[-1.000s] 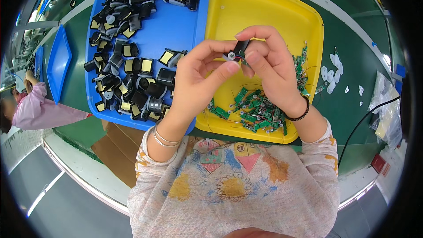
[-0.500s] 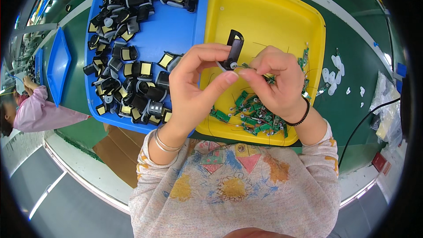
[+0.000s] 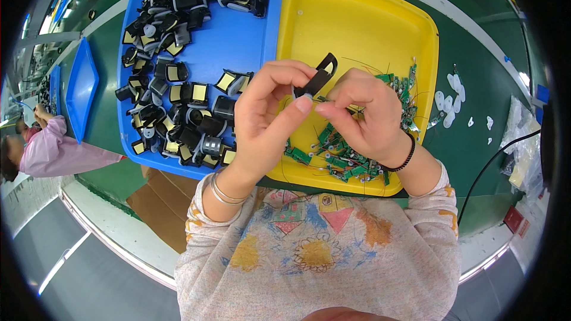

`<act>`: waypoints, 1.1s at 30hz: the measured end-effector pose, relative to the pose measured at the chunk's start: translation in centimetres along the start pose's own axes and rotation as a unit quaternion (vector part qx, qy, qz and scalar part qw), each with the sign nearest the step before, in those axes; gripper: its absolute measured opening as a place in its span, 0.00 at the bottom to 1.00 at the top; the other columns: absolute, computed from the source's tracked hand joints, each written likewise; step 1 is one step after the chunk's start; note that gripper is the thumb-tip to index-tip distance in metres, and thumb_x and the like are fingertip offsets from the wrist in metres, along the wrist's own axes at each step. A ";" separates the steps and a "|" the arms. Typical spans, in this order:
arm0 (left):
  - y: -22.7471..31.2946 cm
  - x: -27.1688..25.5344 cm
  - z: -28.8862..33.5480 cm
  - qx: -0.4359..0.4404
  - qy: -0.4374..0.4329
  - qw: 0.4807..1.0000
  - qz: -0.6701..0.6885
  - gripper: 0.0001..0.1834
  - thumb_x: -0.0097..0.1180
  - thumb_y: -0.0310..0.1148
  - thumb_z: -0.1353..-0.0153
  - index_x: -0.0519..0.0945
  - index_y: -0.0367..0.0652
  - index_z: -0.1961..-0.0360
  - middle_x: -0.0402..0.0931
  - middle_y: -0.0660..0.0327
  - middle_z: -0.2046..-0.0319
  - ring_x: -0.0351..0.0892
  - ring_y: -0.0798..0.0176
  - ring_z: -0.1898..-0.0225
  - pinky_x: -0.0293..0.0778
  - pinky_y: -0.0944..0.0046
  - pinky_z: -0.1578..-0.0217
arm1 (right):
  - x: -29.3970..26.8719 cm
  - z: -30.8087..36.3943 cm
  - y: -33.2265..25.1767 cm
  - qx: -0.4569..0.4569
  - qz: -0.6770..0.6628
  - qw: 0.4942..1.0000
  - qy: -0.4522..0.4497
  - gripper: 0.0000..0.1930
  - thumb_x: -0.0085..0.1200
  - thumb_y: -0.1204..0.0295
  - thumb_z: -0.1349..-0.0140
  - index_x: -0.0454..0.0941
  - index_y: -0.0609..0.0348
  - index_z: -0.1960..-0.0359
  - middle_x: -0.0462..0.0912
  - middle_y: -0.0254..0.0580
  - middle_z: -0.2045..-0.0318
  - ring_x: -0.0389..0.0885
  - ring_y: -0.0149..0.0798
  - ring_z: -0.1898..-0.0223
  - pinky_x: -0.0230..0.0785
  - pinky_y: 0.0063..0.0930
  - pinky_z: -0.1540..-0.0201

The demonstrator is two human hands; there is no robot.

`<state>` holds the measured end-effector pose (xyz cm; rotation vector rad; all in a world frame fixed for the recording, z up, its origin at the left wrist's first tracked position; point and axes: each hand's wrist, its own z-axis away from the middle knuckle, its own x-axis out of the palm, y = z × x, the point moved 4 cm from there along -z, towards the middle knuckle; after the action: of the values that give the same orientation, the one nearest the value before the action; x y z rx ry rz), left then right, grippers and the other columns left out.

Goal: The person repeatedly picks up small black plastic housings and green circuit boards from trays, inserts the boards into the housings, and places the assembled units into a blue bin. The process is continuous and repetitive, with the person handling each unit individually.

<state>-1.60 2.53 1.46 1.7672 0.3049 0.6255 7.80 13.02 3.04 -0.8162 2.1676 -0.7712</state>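
Observation:
My left hand is closed on a black plastic housing, gripping its lower end between thumb and fingers. The housing leans up to the right and shows a pale yellow patch near its tip. Close beside it, my right hand pinches a small part with thin wires, mostly hidden by the fingers; it looks like a small circuit board. Both hands are above the yellow tray, where several green circuit boards with wires lie heaped. The thumbs nearly meet at the housing's lower end.
At the left stands a blue tray with many black housings. White oval pieces lie on the green table at the right, near clear plastic bags and a black cable. A person in a pink sleeve works at far left.
The black housing has tipped over to the right and sits a little lower. My left hand has turned slightly with it, and my right fingers have shifted a little left.

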 end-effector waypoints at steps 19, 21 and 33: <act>-0.4 -0.4 -0.3 -0.069 -0.018 0.997 -0.043 0.18 0.65 0.21 0.61 0.70 0.39 0.68 0.69 0.50 0.54 0.71 0.61 0.52 0.66 0.64 0.51 | 0.4 0.1 2.4 0.170 -0.208 0.961 -0.063 0.06 0.54 0.75 0.47 0.71 0.62 0.72 0.75 0.38 0.75 0.75 0.33 0.72 0.67 0.22 0.66; -0.4 -0.6 -0.4 -0.028 -0.033 0.990 -0.131 0.19 0.66 0.21 0.63 0.69 0.39 0.70 0.71 0.51 0.56 0.72 0.61 0.54 0.66 0.65 0.51 | 0.4 0.1 2.4 0.173 -0.205 0.961 -0.066 0.06 0.54 0.74 0.47 0.71 0.62 0.72 0.75 0.38 0.76 0.75 0.34 0.72 0.67 0.22 0.67; 0.2 -0.1 -0.3 0.022 0.018 0.979 -0.200 0.25 0.67 0.21 0.66 0.66 0.39 0.66 0.75 0.57 0.65 0.75 0.65 0.63 0.70 0.67 0.58 | 0.4 -0.1 2.2 0.142 -0.153 0.972 -0.110 0.05 0.54 0.73 0.47 0.73 0.60 0.72 0.75 0.38 0.76 0.76 0.36 0.73 0.66 0.23 0.69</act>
<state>-1.85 2.64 1.64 1.6716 0.6847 0.3629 6.81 14.13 1.41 -1.0413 1.7085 -1.0628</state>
